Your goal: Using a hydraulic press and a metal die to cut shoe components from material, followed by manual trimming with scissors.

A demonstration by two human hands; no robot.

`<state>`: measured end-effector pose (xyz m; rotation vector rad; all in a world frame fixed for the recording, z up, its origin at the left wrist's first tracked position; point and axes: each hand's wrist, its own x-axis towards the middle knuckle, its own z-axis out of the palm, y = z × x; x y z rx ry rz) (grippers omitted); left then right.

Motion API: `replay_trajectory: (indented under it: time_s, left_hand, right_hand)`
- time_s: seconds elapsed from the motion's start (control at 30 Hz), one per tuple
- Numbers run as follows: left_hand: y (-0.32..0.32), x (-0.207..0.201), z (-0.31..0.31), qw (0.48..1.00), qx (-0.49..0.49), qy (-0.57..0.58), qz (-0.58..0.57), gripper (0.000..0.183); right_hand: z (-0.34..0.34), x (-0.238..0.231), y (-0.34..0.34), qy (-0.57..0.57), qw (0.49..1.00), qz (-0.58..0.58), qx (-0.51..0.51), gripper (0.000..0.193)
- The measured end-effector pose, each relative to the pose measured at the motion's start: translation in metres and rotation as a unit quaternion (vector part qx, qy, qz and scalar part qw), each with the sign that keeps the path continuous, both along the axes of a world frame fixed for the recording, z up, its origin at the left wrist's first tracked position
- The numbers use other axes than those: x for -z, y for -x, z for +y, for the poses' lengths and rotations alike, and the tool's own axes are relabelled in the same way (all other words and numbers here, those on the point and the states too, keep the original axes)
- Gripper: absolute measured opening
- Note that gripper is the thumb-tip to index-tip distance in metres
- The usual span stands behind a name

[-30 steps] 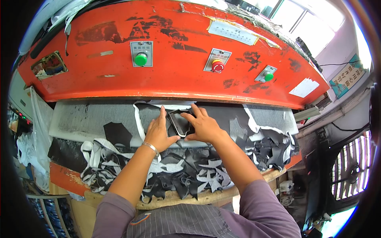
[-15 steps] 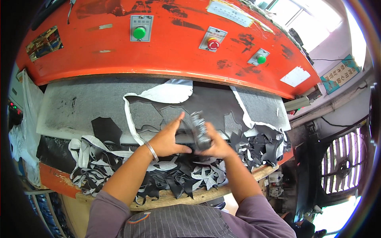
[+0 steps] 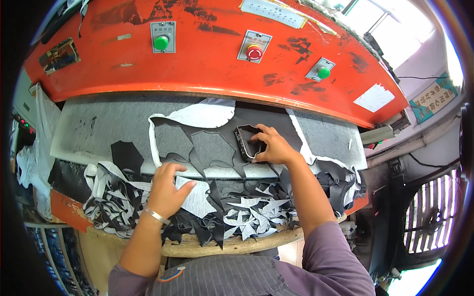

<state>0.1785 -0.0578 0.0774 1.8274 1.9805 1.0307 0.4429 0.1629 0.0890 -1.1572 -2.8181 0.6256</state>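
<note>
My right hand (image 3: 277, 147) grips a black metal cutting die (image 3: 241, 143), an angular open frame, with fingers and thumb over its right side. The die rests on the dark sheet of leather-like material (image 3: 261, 116), beside cut-out gaps where the grey bed shows through. My left hand (image 3: 167, 193) is open, thumb and fingers apart, over the scraps at the front edge of the bed. Next to its thumb lies a pale cut piece (image 3: 200, 200), white side up. Whether the thumb touches that piece I cannot tell.
An orange press head (image 3: 207, 64) spans the back, with green buttons (image 3: 161, 43) and a red button (image 3: 254, 52). The grey cutting bed (image 3: 98, 123) lies below it. Tangled scraps (image 3: 256, 217) line the front. A dark cut piece (image 3: 127, 157) lies at left.
My hands have moved apart. The right one has carried the die onto the sheet; the left one has drawn back left. A pale cut piece now shows on the scraps.
</note>
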Motion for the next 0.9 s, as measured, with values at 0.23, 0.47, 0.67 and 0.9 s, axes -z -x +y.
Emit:
replay_trajectory:
  time_s: [0.23, 0.47, 0.67, 0.9]
  left_hand:
    - [-0.101, 0.039, 0.053, 0.988, 0.067, 0.04, -0.135, 0.031]
    - [-0.139, 0.07, 0.078, 0.999, 0.017, -0.008, -0.04, 0.034]
    - [-0.137, 0.083, 0.076, 0.998, 0.047, -0.02, -0.028, 0.034]
    - [-0.131, 0.083, 0.086, 0.997, 0.067, -0.012, -0.037, 0.031]
  right_hand:
    - [0.005, 0.038, -0.03, -0.013, 0.986, 0.167, -0.01, 0.091]
    - [0.002, 0.07, -0.079, -0.036, 0.991, 0.121, 0.04, 0.094]
    - [0.005, 0.072, -0.082, -0.034, 0.993, 0.112, 0.016, 0.094]
    - [0.012, 0.078, -0.082, -0.082, 0.992, 0.097, 0.002, 0.095]
